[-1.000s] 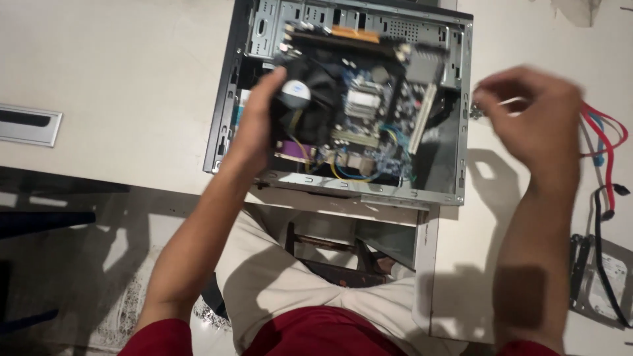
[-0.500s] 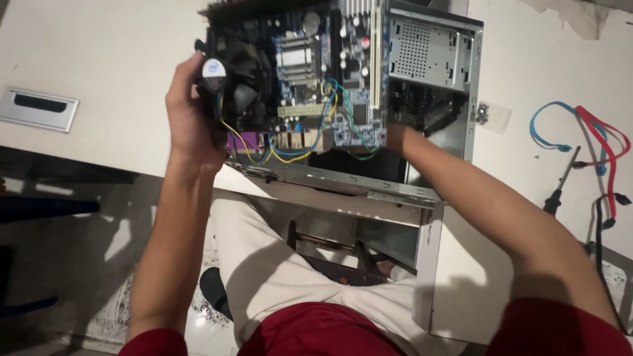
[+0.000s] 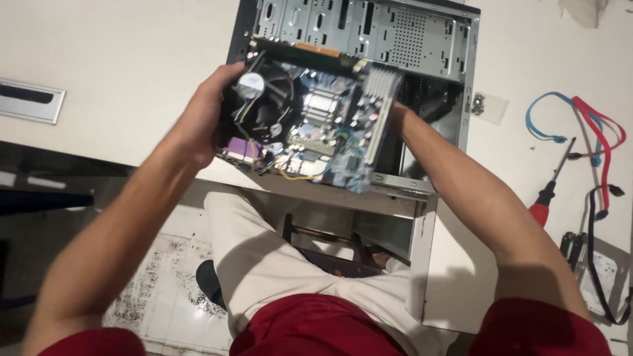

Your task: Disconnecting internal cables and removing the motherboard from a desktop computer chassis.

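Note:
A blue motherboard [image 3: 330, 125] with a black round cooler fan [image 3: 267, 105] is held tilted above the open metal computer case [image 3: 428, 59] on the white table. My left hand [image 3: 201, 118] grips the board's left side next to the fan. My right hand [image 3: 395, 115] holds its right edge, fingers mostly hidden behind the board. Coloured wires hang from the board's lower edge. The case interior behind the board looks bare, with perforated grey panels.
A red-handled screwdriver [image 3: 550, 188] lies on the table to the right, beside blue and red cables [image 3: 580, 118] and a black cable. A small bag of screws [image 3: 480, 103] sits by the case. A grey cable slot [image 3: 30, 99] is at left. My legs are below.
My right hand came from the table's right side to the board's right edge. Both hands have lifted the motherboard up and out of the case toward me.

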